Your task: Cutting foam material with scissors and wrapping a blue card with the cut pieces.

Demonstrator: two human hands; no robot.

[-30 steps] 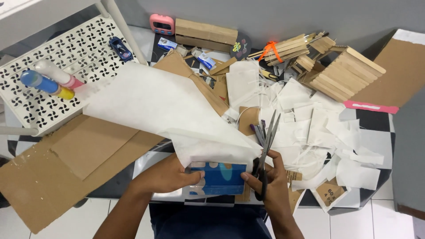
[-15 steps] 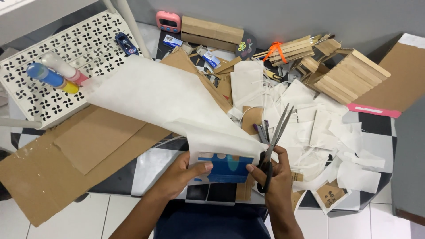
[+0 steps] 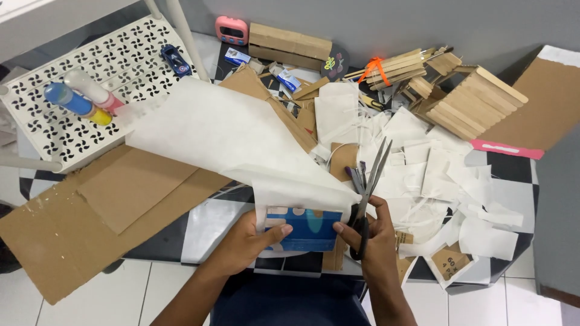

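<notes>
Holding a blue card point(image 3: 308, 228) with your left hand point(image 3: 248, 244), you've got the thumb pressed flat across its lower left corner and the other fingers curled underneath, so it's a pinch grip, not a spread palm. That card sits at about 6 o'clock in the view, right in front of you, tucked under the trailing edge of one big white paper sheet point(image 3: 223, 136) that fans away toward 10 o'clock.

Your right hand point(image 3: 377, 241) is closed around the handles of one pair of scissors point(image 3: 367, 187), fingers through the loops, index finger reaching over to touch the card's right edge. The blades point up toward 12 o'clock and stand a bit apart, just beside the paper's edge. Both forearms come in from the bottom, angled toward each other, wrists fairly straight.

Counting the rest: two glue bottles point(image 3: 78, 99) lie on one white perforated tray point(image 3: 72, 90) at 10 o'clock, with one small toy car point(image 3: 175, 60) on it too. One pink timer point(image 3: 231, 29) sits at 12 o'clock, and a pile of wooden sticks point(image 3: 447, 90) at 1 o'clock. White paper scraps point(image 3: 447, 175) at 3 o'clock are too jumbled to count.
</notes>
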